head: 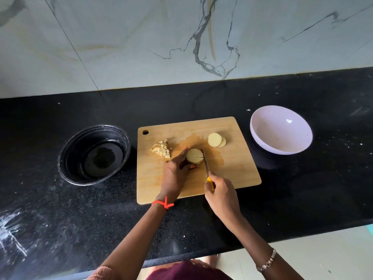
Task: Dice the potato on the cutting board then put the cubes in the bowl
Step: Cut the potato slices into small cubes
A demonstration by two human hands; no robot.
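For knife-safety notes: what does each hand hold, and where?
Right hand grips the knife by its yellow handle; left hand holds the potato stack by its sides.

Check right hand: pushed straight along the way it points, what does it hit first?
Right hand would probably graze the potato stack first; its knife lies along the stack's right edge. Height unclear.

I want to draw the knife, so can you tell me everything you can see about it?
The knife is slim, with a thin grey blade that looks like metal and a yellow handle. The right hand grips the handle and hides most of it. The blade points away from the person, over the wooden cutting board. It sits at the right edge of the stack of potato slices, which the left hand holds. Whether the blade has entered the potato cannot be told.
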